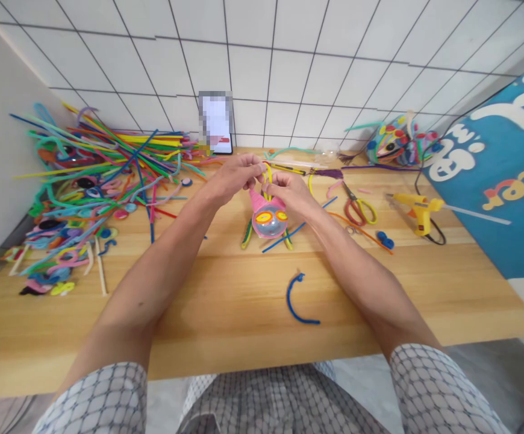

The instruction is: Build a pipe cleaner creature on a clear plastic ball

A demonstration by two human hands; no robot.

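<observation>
A small craft figure sits at the middle of the table, with a clear round head, pink ears, orange-and-yellow eyes and green-and-yellow legs. Just above its head, a yellow pipe cleaner stands up in a loop. My left hand pinches this loop from the left side. From the right, my right hand has its fingers closed on the same pipe cleaner, close to the figure's ear. Fingers cover part of the loop. A curved blue pipe cleaner lies nearer to me.
Left is a heap of coloured pipe cleaners and craft bits. A phone leans on the tiled wall. Rightward lie scissors, a yellow glue gun with its cord, blue pompoms and a colourful decorated fish.
</observation>
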